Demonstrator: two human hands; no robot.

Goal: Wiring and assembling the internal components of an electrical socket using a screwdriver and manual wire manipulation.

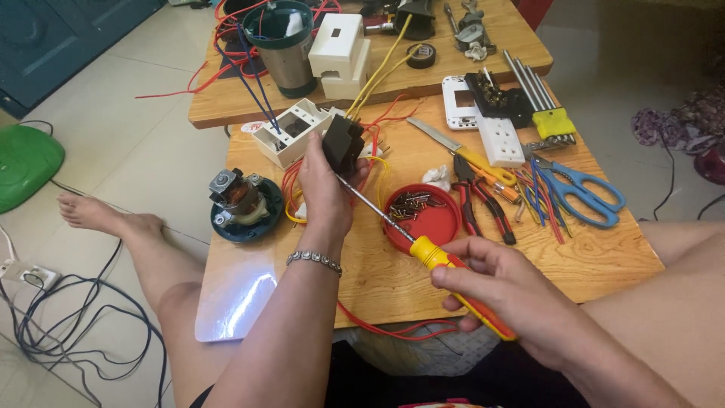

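A: Left hand (326, 193)?
B: Grip closed on black switch module (342, 143), raised just left of red screw lid (445, 224).
A: Right hand (502, 285)?
B: Grip closed around screwdriver (423, 249), tip meeting module for steadiness.

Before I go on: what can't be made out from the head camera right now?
- Screwdriver tip: hidden behind the black plastic block held by the left hand.
- Orange-and-yellow screwdriver handle: partly covered by the right hand.
- Small screws in the red round lid: too small to count.
- Green object: cut off by the left edge.
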